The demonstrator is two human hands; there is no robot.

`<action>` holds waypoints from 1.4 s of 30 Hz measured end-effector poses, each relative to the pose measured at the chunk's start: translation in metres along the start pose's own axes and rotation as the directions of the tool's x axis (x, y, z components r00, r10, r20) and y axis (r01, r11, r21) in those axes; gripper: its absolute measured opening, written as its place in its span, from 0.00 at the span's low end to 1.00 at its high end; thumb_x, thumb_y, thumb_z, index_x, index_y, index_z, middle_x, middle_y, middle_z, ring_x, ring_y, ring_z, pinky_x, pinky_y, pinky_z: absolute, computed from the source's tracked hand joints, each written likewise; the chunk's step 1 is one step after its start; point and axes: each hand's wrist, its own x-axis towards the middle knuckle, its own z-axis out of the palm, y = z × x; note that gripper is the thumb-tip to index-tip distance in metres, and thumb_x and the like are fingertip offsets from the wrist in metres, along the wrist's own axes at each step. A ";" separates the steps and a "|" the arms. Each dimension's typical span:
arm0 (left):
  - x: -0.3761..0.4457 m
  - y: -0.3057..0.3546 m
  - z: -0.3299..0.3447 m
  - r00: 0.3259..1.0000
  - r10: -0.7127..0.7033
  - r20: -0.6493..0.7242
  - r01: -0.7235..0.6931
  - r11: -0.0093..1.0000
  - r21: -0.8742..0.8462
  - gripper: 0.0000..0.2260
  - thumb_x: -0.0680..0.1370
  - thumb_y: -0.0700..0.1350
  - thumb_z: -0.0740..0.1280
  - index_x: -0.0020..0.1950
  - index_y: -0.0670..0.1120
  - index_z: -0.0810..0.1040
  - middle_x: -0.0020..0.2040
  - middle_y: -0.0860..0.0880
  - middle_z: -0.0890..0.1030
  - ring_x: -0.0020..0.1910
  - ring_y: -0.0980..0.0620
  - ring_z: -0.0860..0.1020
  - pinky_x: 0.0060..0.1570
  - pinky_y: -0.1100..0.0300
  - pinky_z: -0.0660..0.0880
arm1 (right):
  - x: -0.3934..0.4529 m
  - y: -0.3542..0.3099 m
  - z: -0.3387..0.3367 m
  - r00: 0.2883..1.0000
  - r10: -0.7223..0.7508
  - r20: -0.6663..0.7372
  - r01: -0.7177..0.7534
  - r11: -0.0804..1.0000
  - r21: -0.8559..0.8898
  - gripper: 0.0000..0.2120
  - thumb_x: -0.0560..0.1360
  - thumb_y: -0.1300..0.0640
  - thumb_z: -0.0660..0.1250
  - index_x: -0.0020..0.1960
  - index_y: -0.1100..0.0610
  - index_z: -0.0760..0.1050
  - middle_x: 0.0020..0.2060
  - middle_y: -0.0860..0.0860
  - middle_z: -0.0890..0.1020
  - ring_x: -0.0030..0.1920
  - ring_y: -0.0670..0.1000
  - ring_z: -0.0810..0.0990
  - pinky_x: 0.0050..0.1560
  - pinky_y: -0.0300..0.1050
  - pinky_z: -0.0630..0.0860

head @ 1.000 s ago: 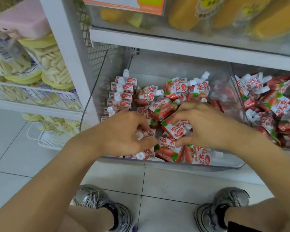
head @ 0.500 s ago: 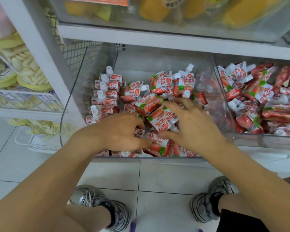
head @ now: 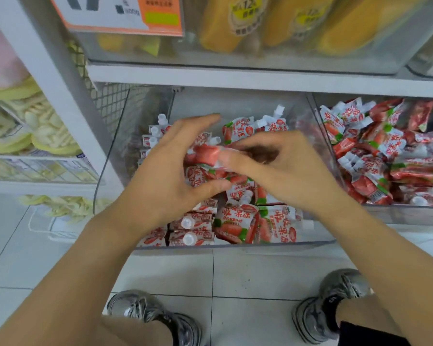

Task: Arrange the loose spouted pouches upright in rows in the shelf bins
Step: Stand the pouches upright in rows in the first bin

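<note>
A: Item, far left: white wire rack (head: 43, 168) of pale yellow snack packs; not our concern. Next, the clear plastic shelf bin (head: 235, 243); along its left wall a row of red-and-white spouted pouches (head: 158, 132) stands upright, white caps up, with more upright at the front left; to the right of these, a loose heap.

B: And the hands?

A: Left hand (head: 168, 181), fingers spread and relaxed, gripping nothing, beside the raised pouch; right hand (head: 278, 168) pinching one blurred red spouted pouch (head: 205, 154) above the middle of the bin.

B: Advice for the step?

A: Turn the spout up; let the left hand brace the standing row; seat the pouch flat-bottomed, touching its neighbour, or the soft rounded packs will likely topple.

B: Further right?

A: A second clear bin (head: 410, 216); same pouches, all jumbled.
</note>
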 end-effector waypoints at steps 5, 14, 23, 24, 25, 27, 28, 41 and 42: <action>-0.005 -0.005 -0.018 0.974 -0.152 -0.170 0.167 0.983 0.079 0.18 0.70 0.58 0.72 0.57 0.53 0.81 0.43 0.61 0.79 0.40 0.68 0.77 0.40 0.80 0.69 | 0.025 -0.004 0.008 0.969 0.153 0.196 -0.211 0.924 0.318 0.20 0.78 0.40 0.62 0.56 0.54 0.81 0.48 0.51 0.86 0.47 0.52 0.86 0.50 0.49 0.81; -0.024 -0.022 -0.029 0.873 -0.373 -0.315 0.423 0.900 0.108 0.27 0.70 0.64 0.69 0.26 0.43 0.70 0.20 0.51 0.67 0.21 0.53 0.65 0.23 0.65 0.61 | 0.082 0.031 0.031 0.882 0.003 0.471 0.360 0.639 -0.679 0.33 0.70 0.35 0.70 0.70 0.46 0.70 0.65 0.51 0.72 0.66 0.52 0.70 0.65 0.52 0.71; -0.025 -0.019 -0.038 0.844 -0.397 -0.360 0.444 0.894 0.056 0.26 0.70 0.62 0.70 0.24 0.46 0.65 0.19 0.50 0.69 0.20 0.54 0.65 0.22 0.65 0.61 | 0.081 0.012 0.004 0.825 0.050 0.563 0.435 0.580 -0.688 0.16 0.69 0.42 0.72 0.50 0.51 0.85 0.38 0.48 0.83 0.42 0.49 0.79 0.46 0.46 0.79; -0.025 -0.020 -0.039 0.845 -0.386 -0.370 0.437 0.897 0.062 0.26 0.70 0.62 0.70 0.25 0.46 0.66 0.20 0.50 0.69 0.20 0.54 0.66 0.22 0.66 0.61 | 0.079 0.008 0.002 0.816 0.073 0.574 0.447 0.548 -0.707 0.17 0.70 0.39 0.69 0.41 0.53 0.84 0.31 0.49 0.81 0.35 0.49 0.78 0.41 0.47 0.79; -0.025 -0.022 -0.040 0.846 -0.380 -0.375 0.434 0.898 0.069 0.26 0.70 0.62 0.71 0.25 0.46 0.66 0.20 0.49 0.70 0.21 0.54 0.66 0.22 0.66 0.61 | 0.080 0.004 0.004 0.818 0.068 0.571 0.464 0.508 -0.726 0.23 0.72 0.36 0.67 0.33 0.55 0.81 0.24 0.50 0.77 0.28 0.49 0.75 0.37 0.46 0.78; -0.026 -0.022 -0.040 0.847 -0.376 -0.377 0.433 0.898 0.078 0.25 0.71 0.61 0.71 0.25 0.45 0.68 0.21 0.46 0.72 0.21 0.53 0.67 0.22 0.66 0.61 | 0.084 -0.004 0.017 0.832 -0.041 0.553 0.504 0.471 -0.724 0.27 0.74 0.38 0.66 0.28 0.58 0.76 0.21 0.51 0.73 0.25 0.50 0.73 0.36 0.46 0.76; -0.025 -0.022 -0.040 0.848 -0.372 -0.378 0.430 0.899 0.080 0.26 0.71 0.61 0.71 0.25 0.44 0.68 0.21 0.46 0.72 0.21 0.53 0.67 0.22 0.66 0.62 | 0.089 -0.003 0.025 0.831 -0.097 0.548 0.514 0.510 -0.689 0.23 0.75 0.40 0.67 0.31 0.57 0.78 0.25 0.51 0.77 0.28 0.50 0.76 0.40 0.48 0.77; -0.026 -0.027 -0.041 0.847 -0.349 -0.402 0.405 0.912 0.062 0.25 0.70 0.61 0.71 0.26 0.44 0.70 0.21 0.48 0.72 0.23 0.51 0.70 0.25 0.65 0.66 | 0.124 0.028 0.083 0.745 0.224 0.628 0.489 0.456 -0.744 0.30 0.61 0.35 0.77 0.47 0.60 0.78 0.44 0.52 0.78 0.47 0.54 0.77 0.46 0.50 0.80; -0.026 -0.027 -0.041 0.846 -0.354 -0.399 0.408 0.911 0.056 0.25 0.70 0.62 0.71 0.26 0.43 0.71 0.22 0.47 0.73 0.23 0.51 0.72 0.26 0.63 0.67 | 0.122 0.025 0.080 0.757 0.199 0.622 0.476 0.484 -0.734 0.32 0.60 0.36 0.78 0.50 0.60 0.76 0.45 0.51 0.77 0.48 0.53 0.76 0.46 0.48 0.78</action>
